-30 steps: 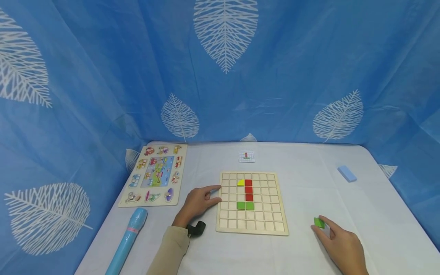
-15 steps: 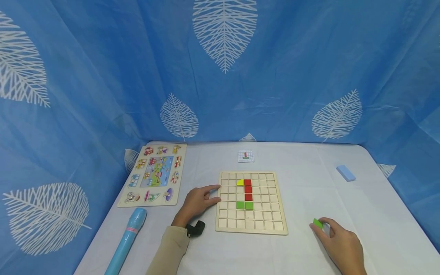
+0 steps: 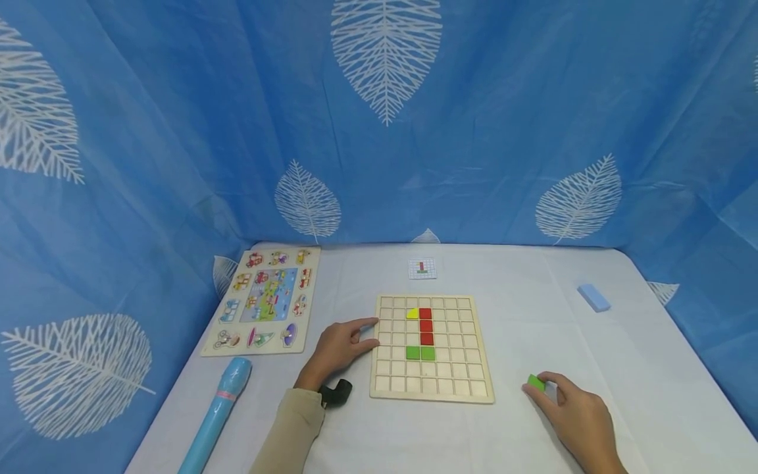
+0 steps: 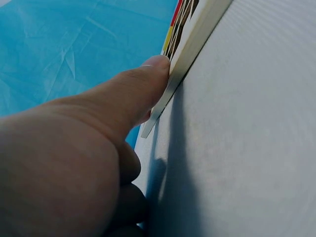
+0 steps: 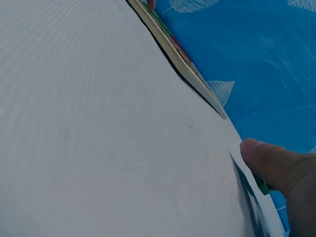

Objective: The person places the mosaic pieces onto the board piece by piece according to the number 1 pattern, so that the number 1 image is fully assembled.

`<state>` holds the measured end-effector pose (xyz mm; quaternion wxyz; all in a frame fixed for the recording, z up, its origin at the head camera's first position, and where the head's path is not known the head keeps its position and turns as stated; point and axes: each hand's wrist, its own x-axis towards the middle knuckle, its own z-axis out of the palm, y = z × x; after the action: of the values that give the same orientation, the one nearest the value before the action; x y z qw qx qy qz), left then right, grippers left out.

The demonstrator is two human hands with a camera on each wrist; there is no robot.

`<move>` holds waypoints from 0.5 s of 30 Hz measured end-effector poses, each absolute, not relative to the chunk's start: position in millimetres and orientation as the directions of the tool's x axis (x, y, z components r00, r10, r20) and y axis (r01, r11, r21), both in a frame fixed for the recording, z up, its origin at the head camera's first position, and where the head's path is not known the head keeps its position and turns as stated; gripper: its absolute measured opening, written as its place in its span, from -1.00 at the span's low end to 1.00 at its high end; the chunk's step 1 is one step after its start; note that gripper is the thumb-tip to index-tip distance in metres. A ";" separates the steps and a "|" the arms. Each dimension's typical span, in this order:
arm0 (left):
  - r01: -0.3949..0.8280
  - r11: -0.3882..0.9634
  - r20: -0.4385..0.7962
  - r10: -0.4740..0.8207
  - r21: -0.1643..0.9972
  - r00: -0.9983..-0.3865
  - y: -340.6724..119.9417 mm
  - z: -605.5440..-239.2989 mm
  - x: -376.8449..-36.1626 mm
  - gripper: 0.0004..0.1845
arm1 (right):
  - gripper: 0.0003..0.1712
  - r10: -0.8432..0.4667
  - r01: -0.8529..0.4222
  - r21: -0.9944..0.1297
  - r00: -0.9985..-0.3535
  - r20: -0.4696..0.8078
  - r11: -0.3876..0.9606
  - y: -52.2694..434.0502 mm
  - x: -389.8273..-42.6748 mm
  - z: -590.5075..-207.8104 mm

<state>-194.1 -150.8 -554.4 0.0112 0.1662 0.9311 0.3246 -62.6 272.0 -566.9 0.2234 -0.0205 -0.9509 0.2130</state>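
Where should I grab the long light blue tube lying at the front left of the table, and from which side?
Take the light blue tube around its straight middle, below the pink band, with the hand coming down from above. It lies flat on the table, with bare cloth on both long sides, so fingers can close across its width. The wider rounded end looks harder to wrap, I think.

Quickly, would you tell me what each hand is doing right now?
Left hand: fingers resting against the wooden grid board edge, holding nothing.
Right hand: pinching a green tile.
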 end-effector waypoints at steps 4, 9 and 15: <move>0.292 0.736 0.075 0.313 0.611 -0.947 -151.3 -553.8 -195.1 -0.46 | -0.59 0.087 -0.127 -0.392 -0.871 0.483 0.911 272.1 -66.1 -564.5; 0.290 0.737 0.073 0.312 0.610 -0.947 -151.1 -553.9 -195.0 -0.46 | -0.60 0.050 -0.172 -0.354 -0.841 0.539 0.919 273.5 -73.2 -556.9; 0.287 0.735 0.075 0.308 0.615 -0.948 -150.4 -554.0 -194.5 -0.47 | -0.60 0.020 -0.186 -0.335 -0.849 0.528 0.924 266.6 -85.1 -549.3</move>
<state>-194.5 -150.4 -554.0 0.0156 0.1597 0.9312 0.3273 -85.1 266.6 -549.3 0.2710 0.0440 -0.9426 0.1902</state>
